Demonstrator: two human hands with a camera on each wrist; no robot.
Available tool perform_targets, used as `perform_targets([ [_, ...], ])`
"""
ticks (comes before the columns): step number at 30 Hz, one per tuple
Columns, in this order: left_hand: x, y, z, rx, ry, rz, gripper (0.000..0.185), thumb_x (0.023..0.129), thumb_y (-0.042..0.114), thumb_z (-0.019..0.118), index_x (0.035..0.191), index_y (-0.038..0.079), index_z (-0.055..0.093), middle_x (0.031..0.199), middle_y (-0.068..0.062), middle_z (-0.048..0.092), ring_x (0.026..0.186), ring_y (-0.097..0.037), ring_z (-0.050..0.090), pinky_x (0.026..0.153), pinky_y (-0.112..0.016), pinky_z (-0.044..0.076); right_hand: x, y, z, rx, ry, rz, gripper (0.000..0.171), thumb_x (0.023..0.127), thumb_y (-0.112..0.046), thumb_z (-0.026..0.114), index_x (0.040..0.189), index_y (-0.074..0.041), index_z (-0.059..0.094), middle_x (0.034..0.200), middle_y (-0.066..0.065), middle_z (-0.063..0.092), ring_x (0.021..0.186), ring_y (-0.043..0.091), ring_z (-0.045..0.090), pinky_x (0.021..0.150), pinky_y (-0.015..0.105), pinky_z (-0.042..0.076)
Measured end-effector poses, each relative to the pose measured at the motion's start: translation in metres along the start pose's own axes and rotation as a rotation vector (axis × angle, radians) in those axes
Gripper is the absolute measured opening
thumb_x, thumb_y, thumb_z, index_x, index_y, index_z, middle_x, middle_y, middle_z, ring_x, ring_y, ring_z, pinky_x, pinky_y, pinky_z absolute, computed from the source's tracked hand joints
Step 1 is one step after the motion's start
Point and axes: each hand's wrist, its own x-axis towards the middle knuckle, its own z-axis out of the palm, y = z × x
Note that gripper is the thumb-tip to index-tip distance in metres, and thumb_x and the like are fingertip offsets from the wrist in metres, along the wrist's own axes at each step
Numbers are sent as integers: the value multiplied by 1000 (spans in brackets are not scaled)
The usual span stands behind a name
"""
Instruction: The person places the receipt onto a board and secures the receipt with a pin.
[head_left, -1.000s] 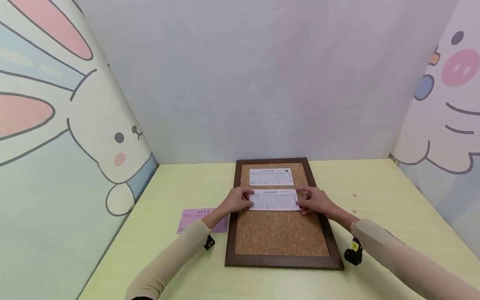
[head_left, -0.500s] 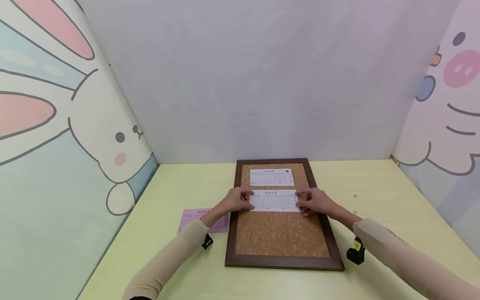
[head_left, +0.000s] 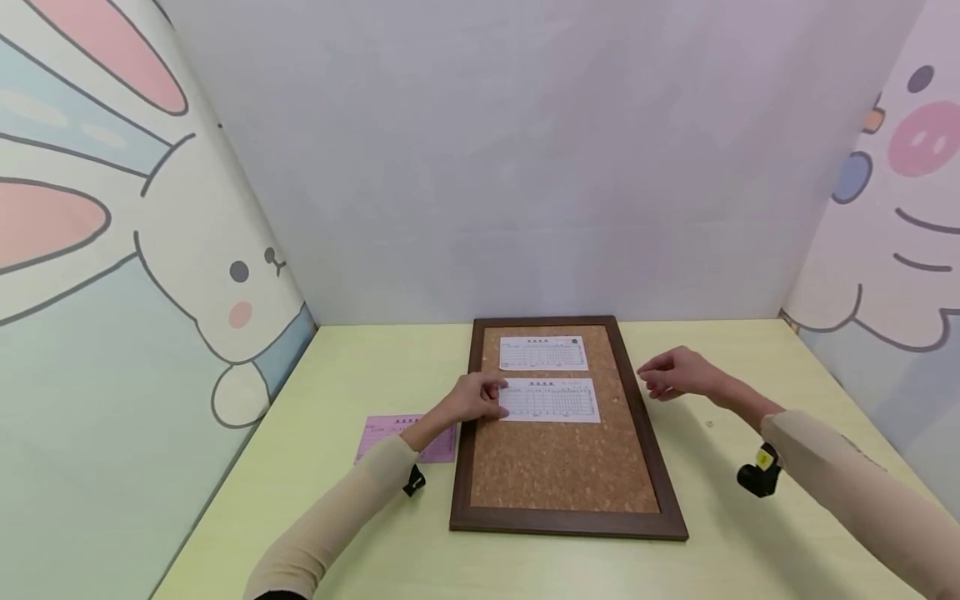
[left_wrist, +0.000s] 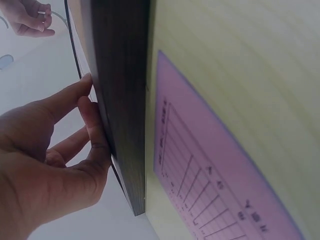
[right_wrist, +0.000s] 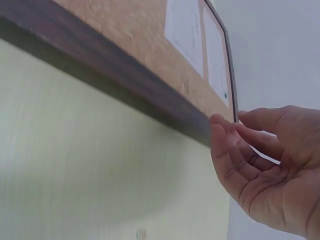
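Observation:
A cork board [head_left: 558,467] in a dark wooden frame lies flat on the yellow table [head_left: 750,533]. Two white printed slips lie on it: the upper slip [head_left: 543,353] and the lower slip [head_left: 551,401]. My left hand [head_left: 489,397] presses the lower slip's left end with straight fingers. In the left wrist view the left hand's fingers [left_wrist: 90,115] lie against the frame's edge [left_wrist: 122,100]. My right hand [head_left: 654,383] hovers over the table beside the board's right edge. In the right wrist view the right hand's fingers [right_wrist: 235,160] are loosely curled and hold nothing I can see.
A pink printed slip [head_left: 378,437] lies on the table left of the board, partly under my left forearm. A small round pin [right_wrist: 141,233] lies on the table right of the board. Cartoon-patterned walls close in the table on the left, back and right.
My right hand has let go of the lower slip's right end and has risen to the right, off the board. The left hand stays on the slip's left end.

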Motion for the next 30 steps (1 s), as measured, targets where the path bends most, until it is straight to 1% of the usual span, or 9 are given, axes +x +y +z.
perform_targets([
  [5, -1, 1, 0, -12, -3, -7, 45, 83, 8, 84, 124, -3, 68, 90, -12, 63, 72, -11, 49, 60, -18, 40, -15, 17, -18, -66, -10, 28, 31, 100, -10, 62, 113, 17, 67, 83, 8, 73, 73, 10, 70, 68, 29, 62],
  [9, -2, 2, 0, -25, 1, -2, 45, 82, 7, 84, 123, -4, 68, 91, -14, 64, 71, -10, 49, 60, -18, 40, -29, 30, -22, -218, -3, -8, 24, 95, -9, 68, 103, 13, 73, 79, 10, 75, 70, 14, 70, 63, 28, 61],
  [12, -3, 1, 0, -37, 5, 6, 46, 82, 7, 85, 124, -5, 68, 91, -14, 65, 70, -10, 49, 60, -18, 40, -39, 37, -21, -324, 8, -31, 18, 93, -10, 71, 95, 7, 76, 76, 8, 74, 67, 17, 68, 58, 27, 58],
  [16, -3, 3, -2, -35, 3, 10, 47, 82, 6, 84, 125, -6, 67, 89, -14, 66, 69, -10, 50, 59, -18, 40, -48, 49, -18, -436, 17, -65, 9, 88, -11, 76, 83, -3, 78, 69, -1, 71, 61, 8, 60, 53, 23, 50],
  [19, -3, 4, -3, -22, -1, 9, 48, 83, 6, 84, 126, -6, 67, 89, -13, 66, 68, -9, 50, 59, -17, 40, -51, 57, -18, -514, 40, -90, 10, 85, -9, 78, 75, -8, 77, 65, -5, 67, 56, 3, 52, 53, 22, 43],
  [22, -2, 4, -3, -17, 0, 8, 48, 83, 6, 84, 126, -6, 67, 88, -13, 67, 67, -8, 50, 58, -17, 41, -53, 58, -18, -550, 54, -69, 16, 85, -8, 77, 69, -11, 74, 61, -6, 63, 55, 3, 48, 54, 22, 41],
  [24, -2, 4, -3, -21, 0, 8, 47, 83, 6, 84, 125, -6, 67, 88, -13, 67, 67, -8, 50, 59, -17, 41, -54, 58, -18, -571, 60, -76, 19, 85, -8, 76, 66, -11, 72, 58, -6, 61, 54, 4, 47, 55, 22, 39],
  [27, -3, 4, -2, -31, 1, 14, 47, 83, 6, 84, 125, -6, 67, 88, -14, 67, 67, -9, 50, 58, -17, 41, -56, 58, -17, -576, 62, -71, 22, 85, -8, 76, 64, -12, 71, 57, -5, 61, 54, 4, 47, 55, 23, 39],
  [30, -3, 3, -2, -37, 4, 16, 48, 82, 6, 84, 125, -6, 67, 87, -13, 67, 67, -9, 50, 58, -18, 41, -57, 59, -18, -572, 56, -85, 20, 85, -7, 76, 66, -11, 72, 58, -4, 63, 54, 4, 49, 54, 23, 40],
])
